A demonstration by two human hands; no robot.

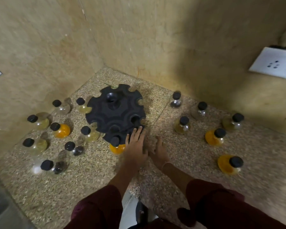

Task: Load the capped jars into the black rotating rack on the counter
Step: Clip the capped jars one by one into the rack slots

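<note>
My dark red sleeves (97, 207) are closest to me. Past them, both of my hands are on the speckled bench (89, 179). My left hand (135, 144) lies flat, and its fingers (139, 133) are straight, touching the near edge of the black rack (112, 113) and holding nothing. My right hand (159, 151) is just beside it on the bench. It is blurry, but its fingers look straight and hold nothing too. One orange jar (117, 148) with a black cap sits in a slot at the near side of the rack, right next to my left hand. More capped jars stand on the bench, the left jars (61, 129) in one bunch and the right jars (215, 137) in another. Behind the rack, the tan walls (155, 38) meet in a corner. A white socket plate (276, 63) is on the right wall.
</note>
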